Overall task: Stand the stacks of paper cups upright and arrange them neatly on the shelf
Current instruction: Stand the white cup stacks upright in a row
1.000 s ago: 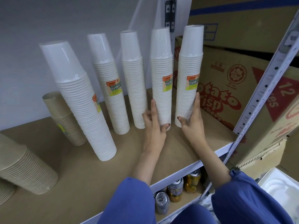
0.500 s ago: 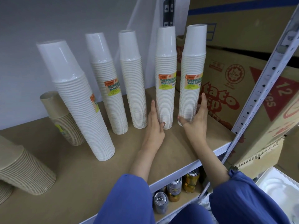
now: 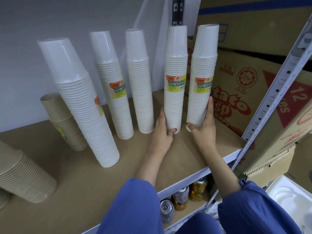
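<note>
**Both hands grip the two rightmost cup stacks**

With fingers straight up one side and the thumb hooked round the front at the base, the left hand [image 3: 162, 132] grips a tall white paper-cup stack with an orange-and-yellow label [image 3: 175, 78]. The right hand [image 3: 204, 125] holds the neighbouring labelled white stack [image 3: 202, 78] in mirror fashion, fingers up its right side. Both stacks stand upright near the right end of the shelf, a narrow gap between them. Their cups are nested mouth-down in clear film.

To the left stand an unlabelled-looking white stack [image 3: 140, 81], another labelled white stack [image 3: 111, 85], and nearer the front a wider white stack [image 3: 81, 102]. Partly hidden behind that one stands a shorter brown kraft cup stack [image 3: 64, 122]. A second brown kraft stack [image 3: 22, 174] lies on its side at the left edge.

Printed cardboard boxes [image 3: 244, 92] press close on the right, just beside the right hand; their contents do not show. A perforated grey metal upright [image 3: 273, 102] slants across in front of them. Drink cans [image 3: 182, 198] sit on the level below.

The brown shelf board [image 3: 118, 166] has a pale metal front edge, and a white wall [image 3: 33, 22] stands behind it. Blue sleeves [image 3: 135, 208] fill the foreground.
</note>
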The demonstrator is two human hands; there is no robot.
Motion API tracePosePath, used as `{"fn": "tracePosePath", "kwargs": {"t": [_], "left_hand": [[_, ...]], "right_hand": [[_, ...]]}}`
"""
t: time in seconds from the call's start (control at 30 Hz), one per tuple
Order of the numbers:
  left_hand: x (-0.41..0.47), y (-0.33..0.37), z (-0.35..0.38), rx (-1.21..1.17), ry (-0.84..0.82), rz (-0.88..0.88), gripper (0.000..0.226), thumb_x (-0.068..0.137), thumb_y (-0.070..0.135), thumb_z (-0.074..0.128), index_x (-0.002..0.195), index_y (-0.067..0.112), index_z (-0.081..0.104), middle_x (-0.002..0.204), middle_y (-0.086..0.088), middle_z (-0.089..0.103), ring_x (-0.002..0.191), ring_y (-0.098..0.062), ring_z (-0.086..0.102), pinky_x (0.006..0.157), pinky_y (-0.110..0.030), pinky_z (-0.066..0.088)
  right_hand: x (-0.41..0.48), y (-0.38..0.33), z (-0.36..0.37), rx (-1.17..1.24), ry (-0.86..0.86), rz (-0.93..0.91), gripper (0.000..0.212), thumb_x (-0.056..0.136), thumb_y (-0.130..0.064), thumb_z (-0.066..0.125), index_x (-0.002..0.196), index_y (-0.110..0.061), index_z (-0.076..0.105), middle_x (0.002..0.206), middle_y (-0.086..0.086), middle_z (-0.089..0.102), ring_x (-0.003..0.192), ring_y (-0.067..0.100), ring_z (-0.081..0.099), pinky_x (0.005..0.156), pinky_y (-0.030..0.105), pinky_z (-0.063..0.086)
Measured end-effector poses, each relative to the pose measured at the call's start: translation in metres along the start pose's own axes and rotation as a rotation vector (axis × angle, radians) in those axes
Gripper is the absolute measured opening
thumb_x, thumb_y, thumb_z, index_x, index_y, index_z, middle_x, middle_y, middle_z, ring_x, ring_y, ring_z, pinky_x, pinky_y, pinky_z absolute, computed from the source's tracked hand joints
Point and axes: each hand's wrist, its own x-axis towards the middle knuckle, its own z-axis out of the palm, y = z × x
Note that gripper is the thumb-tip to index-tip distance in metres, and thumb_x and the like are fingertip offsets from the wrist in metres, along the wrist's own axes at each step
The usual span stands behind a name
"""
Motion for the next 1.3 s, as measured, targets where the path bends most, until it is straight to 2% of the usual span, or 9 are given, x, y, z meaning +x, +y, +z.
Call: {"fn": "tracePosePath", "kwargs": {"t": [0.13, 0.3, 0.37, 0.53, 0.63, 0.73, 0.9, 1.13, 1.3], "left_hand": [[-0.002, 0.002, 0.001, 0.044, -0.051, -0.005, 0.077, 0.087, 0.001, 0.05, 0.143, 0.009, -0.002, 0.155, -0.008, 0.009, 0.141, -0.019, 0.015, 0.096, -0.003, 0.005], [-0.011, 0.005, -0.003, 0.095, -0.092, -0.071, 0.074, 0.091, 0.01, 0.047, 0.142, 0.007, -0.006, 0.155, -0.009, 0.008, 0.141, -0.02, 0.016, 0.106, -0.017, 0.013], [-0.019, 0.004, -0.008, 0.151, -0.112, -0.063, 0.071, 0.092, 0.012, 0.046, 0.143, 0.008, -0.003, 0.155, -0.008, 0.009, 0.141, -0.019, 0.017, 0.107, -0.018, 0.014], [-0.042, -0.008, -0.032, 0.318, -0.228, 0.012, 0.049, 0.093, 0.014, 0.043, 0.14, 0.011, 0.028, 0.151, -0.005, 0.026, 0.136, -0.019, 0.029, 0.108, -0.02, 0.018], [-0.054, -0.014, -0.047, 0.388, -0.269, 0.017, 0.039, 0.094, 0.017, 0.041, 0.132, 0.009, 0.043, 0.145, -0.006, 0.037, 0.13, -0.023, 0.039, 0.107, -0.024, 0.026], [-0.065, -0.02, -0.059, 0.442, -0.283, 0.021, 0.037, 0.094, 0.021, 0.04, 0.13, 0.013, 0.046, 0.144, -0.004, 0.039, 0.127, -0.026, 0.041, 0.108, -0.032, 0.031], [-0.074, -0.022, -0.075, 0.478, -0.277, 0.022, 0.032, 0.093, 0.021, 0.04, 0.123, 0.017, 0.053, 0.139, 0.0, 0.044, 0.12, -0.026, 0.047, 0.097, -0.037, 0.042], [-0.076, -0.016, -0.076, 0.49, -0.251, -0.004, 0.032, 0.092, 0.02, 0.041, 0.121, 0.015, 0.054, 0.136, -0.001, 0.047, 0.116, -0.028, 0.05, 0.091, -0.037, 0.044], [-0.075, -0.016, -0.076, 0.494, -0.25, 0.006, 0.036, 0.092, 0.018, 0.04, 0.127, 0.016, 0.05, 0.142, 0.003, 0.042, 0.121, -0.024, 0.047, 0.095, -0.033, 0.04]], "right_hand": [[-0.001, 0.001, 0.0, -0.007, -0.009, 0.006, 0.096, 0.076, -0.002, 0.063, 0.145, -0.029, 0.001, 0.147, 0.007, 0.034, 0.125, 0.029, 0.043, 0.088, 0.026, 0.033], [-0.004, 0.002, -0.003, 0.08, 0.009, 0.121, 0.108, 0.071, -0.015, 0.074, 0.144, -0.03, -0.003, 0.148, 0.007, 0.032, 0.134, 0.024, 0.035, 0.108, 0.038, 0.033], [-0.01, -0.002, -0.006, 0.091, 0.037, 0.169, 0.107, 0.07, -0.021, 0.077, 0.145, -0.024, 0.001, 0.15, 0.007, 0.028, 0.137, 0.022, 0.028, 0.11, 0.037, 0.029], [-0.036, -0.021, -0.009, -0.032, 0.177, 0.067, 0.07, 0.077, -0.014, 0.07, 0.136, -0.007, 0.032, 0.129, 0.013, 0.046, 0.12, 0.023, 0.043, 0.095, 0.022, 0.032], [-0.05, -0.036, 0.003, -0.006, 0.126, -0.044, 0.052, 0.078, -0.007, 0.066, 0.125, -0.006, 0.045, 0.114, 0.013, 0.052, 0.103, 0.019, 0.049, 0.084, 0.014, 0.031], [-0.058, -0.057, 0.025, 0.046, -0.01, -0.178, 0.046, 0.077, -0.013, 0.06, 0.122, -0.007, 0.05, 0.11, 0.009, 0.054, 0.099, 0.006, 0.046, 0.087, 0.013, 0.033], [-0.052, -0.076, 0.063, 0.049, -0.181, -0.223, 0.069, 0.079, -0.012, 0.066, 0.139, -0.011, 0.03, 0.134, 0.013, 0.042, 0.124, 0.022, 0.041, 0.099, 0.016, 0.027], [-0.032, -0.071, 0.095, 0.049, -0.228, -0.134, 0.097, 0.078, -0.009, 0.067, 0.144, -0.012, -0.004, 0.151, 0.015, 0.016, 0.137, 0.022, 0.021, 0.099, 0.009, 0.009], [-0.024, -0.059, 0.103, 0.07, -0.242, -0.08, 0.088, 0.081, -0.008, 0.064, 0.144, -0.009, 0.003, 0.149, 0.017, 0.022, 0.136, 0.025, 0.025, 0.098, 0.009, 0.013]]}}
